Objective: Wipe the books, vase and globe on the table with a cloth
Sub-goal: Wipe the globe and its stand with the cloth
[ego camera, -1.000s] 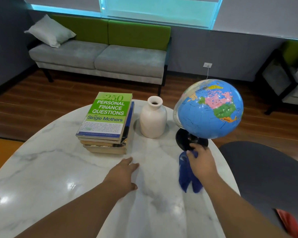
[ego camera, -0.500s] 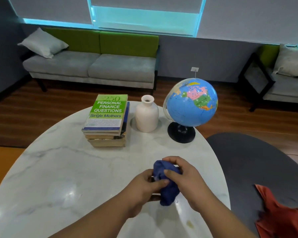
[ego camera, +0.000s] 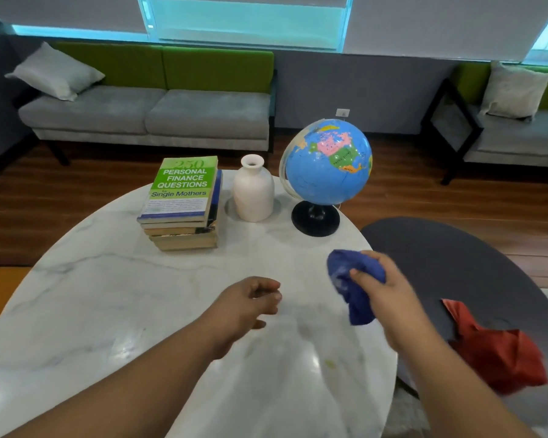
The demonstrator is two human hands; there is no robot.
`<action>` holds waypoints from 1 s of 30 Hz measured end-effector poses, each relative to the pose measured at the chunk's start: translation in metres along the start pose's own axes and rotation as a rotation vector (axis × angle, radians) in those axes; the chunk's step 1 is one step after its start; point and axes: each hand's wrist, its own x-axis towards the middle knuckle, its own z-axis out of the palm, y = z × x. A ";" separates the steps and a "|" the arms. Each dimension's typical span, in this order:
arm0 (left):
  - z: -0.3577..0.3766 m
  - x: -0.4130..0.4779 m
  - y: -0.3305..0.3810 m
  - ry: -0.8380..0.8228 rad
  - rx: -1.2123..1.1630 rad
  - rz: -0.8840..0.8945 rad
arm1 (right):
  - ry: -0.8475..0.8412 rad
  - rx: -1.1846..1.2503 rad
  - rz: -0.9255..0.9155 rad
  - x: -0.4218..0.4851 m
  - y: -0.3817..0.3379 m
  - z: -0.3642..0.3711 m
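Observation:
A stack of books with a green cover on top stands at the far side of the white marble table. To its right is a cream vase, then a blue globe on a black base. My right hand grips a bunched blue cloth above the table's right side, nearer me than the globe. My left hand hovers over the middle of the table, fingers loosely curled, holding nothing.
A dark grey oval table adjoins on the right, with a red cloth lying on it. A grey and green sofa stands behind, and another seat at the far right. Wooden floor surrounds the tables.
Half a second ago both hands held the blue cloth together. Now my left hand has let go and my right hand has carried the cloth to the right.

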 end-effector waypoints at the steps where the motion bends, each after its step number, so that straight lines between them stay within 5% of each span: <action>1: -0.005 0.000 0.001 0.013 -0.013 -0.008 | 0.084 -0.033 -0.005 0.007 0.002 -0.012; 5: -0.015 0.004 0.001 0.063 -0.021 -0.027 | 0.412 -0.246 0.047 0.030 0.030 -0.064; 8: -0.017 0.008 -0.002 0.085 -0.015 -0.045 | 0.472 -0.342 0.222 0.042 0.061 -0.086; 18: -0.006 0.017 -0.004 0.066 0.049 -0.073 | 0.328 -0.663 0.475 0.051 0.147 -0.115; 25: -0.002 0.021 0.000 0.059 0.096 -0.071 | 0.382 -0.624 0.360 0.052 0.158 -0.117; 30: -0.002 0.024 -0.002 0.049 0.112 -0.063 | 0.156 -0.837 0.428 0.052 0.174 -0.116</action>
